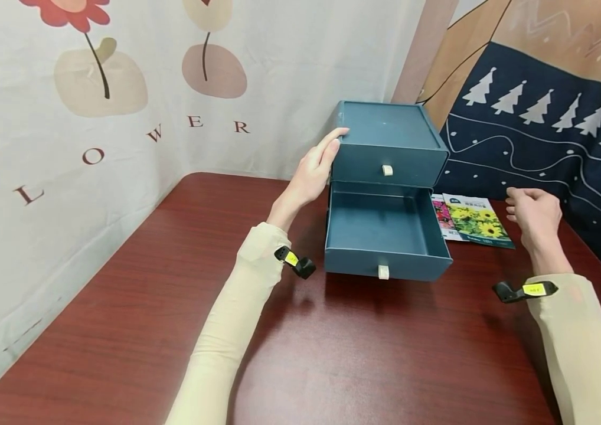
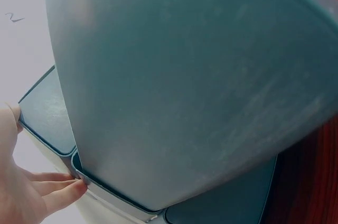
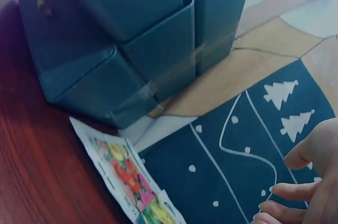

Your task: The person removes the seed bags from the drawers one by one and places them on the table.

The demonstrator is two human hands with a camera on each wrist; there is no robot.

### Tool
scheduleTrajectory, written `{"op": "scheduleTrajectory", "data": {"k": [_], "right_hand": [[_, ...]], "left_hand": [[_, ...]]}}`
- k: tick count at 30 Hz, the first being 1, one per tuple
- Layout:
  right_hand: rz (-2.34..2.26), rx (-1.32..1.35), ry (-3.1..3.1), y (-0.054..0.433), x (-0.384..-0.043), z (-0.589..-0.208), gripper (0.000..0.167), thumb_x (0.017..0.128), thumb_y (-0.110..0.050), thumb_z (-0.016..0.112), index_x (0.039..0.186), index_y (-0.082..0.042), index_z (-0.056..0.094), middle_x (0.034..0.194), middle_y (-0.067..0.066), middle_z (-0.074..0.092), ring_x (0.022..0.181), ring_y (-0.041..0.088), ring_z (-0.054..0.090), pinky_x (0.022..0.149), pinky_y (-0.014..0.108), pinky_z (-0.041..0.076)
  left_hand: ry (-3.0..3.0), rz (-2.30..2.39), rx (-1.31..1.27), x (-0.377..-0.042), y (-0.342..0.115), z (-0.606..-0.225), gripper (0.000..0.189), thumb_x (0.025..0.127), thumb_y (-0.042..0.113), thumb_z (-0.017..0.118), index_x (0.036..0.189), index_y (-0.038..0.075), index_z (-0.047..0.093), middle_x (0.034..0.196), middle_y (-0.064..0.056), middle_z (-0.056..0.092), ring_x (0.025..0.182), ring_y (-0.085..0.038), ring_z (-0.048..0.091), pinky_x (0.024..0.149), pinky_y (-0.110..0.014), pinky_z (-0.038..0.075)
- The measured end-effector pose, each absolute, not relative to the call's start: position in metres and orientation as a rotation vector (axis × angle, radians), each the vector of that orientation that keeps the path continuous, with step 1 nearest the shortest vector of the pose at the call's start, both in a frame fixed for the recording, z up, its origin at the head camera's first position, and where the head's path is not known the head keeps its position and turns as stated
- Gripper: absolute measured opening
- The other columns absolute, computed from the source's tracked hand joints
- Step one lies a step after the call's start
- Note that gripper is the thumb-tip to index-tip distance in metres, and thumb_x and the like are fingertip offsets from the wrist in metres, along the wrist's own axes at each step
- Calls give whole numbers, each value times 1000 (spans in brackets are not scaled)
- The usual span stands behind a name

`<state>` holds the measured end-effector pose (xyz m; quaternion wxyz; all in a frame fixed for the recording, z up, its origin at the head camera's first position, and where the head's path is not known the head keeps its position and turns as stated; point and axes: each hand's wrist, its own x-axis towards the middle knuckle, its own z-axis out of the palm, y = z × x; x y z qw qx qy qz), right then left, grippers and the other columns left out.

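Note:
A dark blue two-drawer cabinet (image 1: 393, 124) stands at the back of the table. Its upper drawer (image 1: 412, 168) is closed, while the lower drawer (image 1: 380, 227) is pulled well out toward me. My left hand (image 1: 312, 171) rests against the cabinet's left side, fingertips at the top edge and fingers mostly straight; the left wrist view shows its fingers (image 2: 63, 195) touching the side. To the right, my right hand (image 1: 536, 215) hovers with loosely bent fingers and nothing in them. Nearest to it lies a packet with yellow flowers (image 1: 478, 221), partly over a pink-flowered packet (image 1: 443, 215).
Both drawers have small white pull tabs, such as the lower tab (image 1: 383, 272). The reddish-brown table (image 1: 300, 360) stretches out in front. A white printed curtain (image 1: 146, 88) hangs behind, and a navy cloth with white trees (image 1: 545, 130) hangs at the right.

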<state>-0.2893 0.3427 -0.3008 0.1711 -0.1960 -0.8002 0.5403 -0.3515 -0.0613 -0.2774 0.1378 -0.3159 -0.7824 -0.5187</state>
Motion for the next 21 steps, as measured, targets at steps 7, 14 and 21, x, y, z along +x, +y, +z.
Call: {"op": "scheduleTrajectory", "data": {"k": [7,14,21], "right_hand": [[1546,-464,-2288,330,-284,-288,13,103,-34,55,107,-22,57,80,-21,58,70,-5,58,64,11,51],[1494,-395,-2320,317,-276,-276,22,103,-37,54,115,-19,58,84,-21,58,73,-5,60,65,10,50],[1446,-327,-2341,307,-270,-268,22,103,-38,55,115,-20,60,87,-22,58,76,-5,60,67,9,50]], "left_hand": [[-2265,-1503,-911,-351,-61,-277,45,112,38,32,153,23,44,60,-9,37,53,-27,42,61,-34,39],[-2267,-1502,-914,-350,-61,-277,46,112,38,31,154,22,43,60,-9,37,53,-28,41,61,-35,39],[-2270,-1506,-908,-351,-61,-277,46,112,39,32,153,23,43,61,-9,36,54,-26,41,62,-34,39]]}}
